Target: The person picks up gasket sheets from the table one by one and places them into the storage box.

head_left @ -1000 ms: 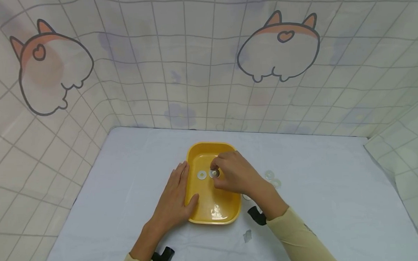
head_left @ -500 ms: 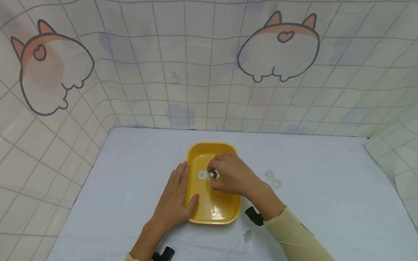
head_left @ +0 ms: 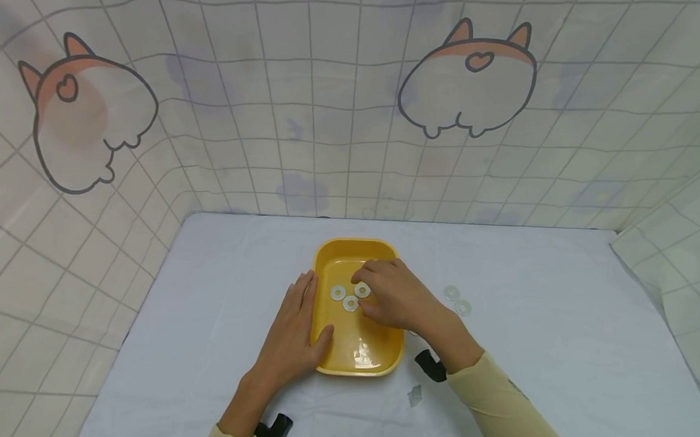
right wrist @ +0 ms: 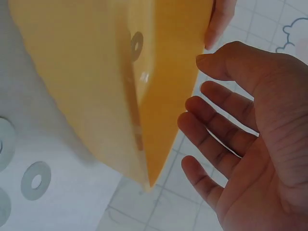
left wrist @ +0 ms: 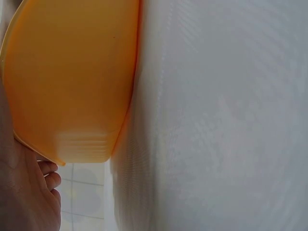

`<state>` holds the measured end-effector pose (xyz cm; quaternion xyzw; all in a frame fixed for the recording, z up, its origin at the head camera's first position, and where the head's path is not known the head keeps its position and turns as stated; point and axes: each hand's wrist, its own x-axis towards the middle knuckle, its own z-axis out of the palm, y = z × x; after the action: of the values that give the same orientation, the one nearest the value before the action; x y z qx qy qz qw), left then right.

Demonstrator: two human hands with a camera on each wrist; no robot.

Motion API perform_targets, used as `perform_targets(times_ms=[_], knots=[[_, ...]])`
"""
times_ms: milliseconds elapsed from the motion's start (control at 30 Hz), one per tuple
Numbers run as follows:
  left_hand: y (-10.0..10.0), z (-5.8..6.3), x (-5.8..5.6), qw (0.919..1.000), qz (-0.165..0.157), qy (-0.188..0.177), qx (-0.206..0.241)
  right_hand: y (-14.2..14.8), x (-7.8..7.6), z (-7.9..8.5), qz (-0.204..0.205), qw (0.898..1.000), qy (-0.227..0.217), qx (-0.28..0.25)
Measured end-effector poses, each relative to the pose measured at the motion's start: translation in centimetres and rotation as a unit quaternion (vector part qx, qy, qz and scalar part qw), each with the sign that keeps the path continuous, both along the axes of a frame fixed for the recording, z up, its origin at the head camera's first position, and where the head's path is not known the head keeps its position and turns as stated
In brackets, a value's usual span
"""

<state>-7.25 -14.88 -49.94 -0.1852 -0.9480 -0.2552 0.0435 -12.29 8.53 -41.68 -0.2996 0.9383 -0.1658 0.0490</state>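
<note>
In the head view, three flat metal washers lie inside a yellow tray [head_left: 355,353]: a left washer [head_left: 338,293], a lower washer [head_left: 350,303] and a right washer [head_left: 362,290]. My right hand [head_left: 394,295] hovers over the tray's right side, thumb and fingers parted around the right washer in this view. The right wrist view shows that hand [right wrist: 250,125] with fingers spread and nothing between them. Along the tray's left rim rests my left hand [head_left: 296,330], fingers straight and thumb reaching over the edge. The left wrist view shows the tray's outer wall [left wrist: 72,82] beside the palm.
Right of the tray, more washers lie on the white table [head_left: 562,314], among them an upper washer [head_left: 451,293] and a lower one [head_left: 462,307]. A small grey patch [head_left: 415,395] shows near the front. A curtain [head_left: 346,116] printed with a grid hangs behind the table.
My right hand has let go of a washer, which now lies in the tray below the other two. Its thumb and fingers have parted. The left hand stays put.
</note>
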Motion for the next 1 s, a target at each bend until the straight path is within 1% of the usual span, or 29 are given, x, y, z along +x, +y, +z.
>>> perform_targets(times_ms=[200, 367, 500, 767, 1000], knots=[[0.0, 0.1, 0.0, 1.0000, 0.002, -0.002, 0.000, 1.3, 0.4, -0.1, -0.019, 1.000, 0.024, -0.008], [0.1, 0.0, 0.0, 1.0000, 0.001, -0.009, 0.000, 2.4, 0.9, -0.3, -0.027, 0.999, 0.036, -0.010], [0.1, 0.0, 0.0, 0.9999, 0.002, -0.014, -0.002, 3.3, 1.1, -0.5, -0.042, 0.998, 0.033, -0.014], [0.1, 0.0, 0.1, 0.9999, 0.005, -0.013, -0.005, 5.3, 1.7, -1.0, -0.094, 0.995, 0.006, -0.033], [0.1, 0.1, 0.1, 0.9999, 0.004, -0.012, -0.006, 6.3, 2.2, -1.6, -0.118, 0.992, 0.002, -0.045]])
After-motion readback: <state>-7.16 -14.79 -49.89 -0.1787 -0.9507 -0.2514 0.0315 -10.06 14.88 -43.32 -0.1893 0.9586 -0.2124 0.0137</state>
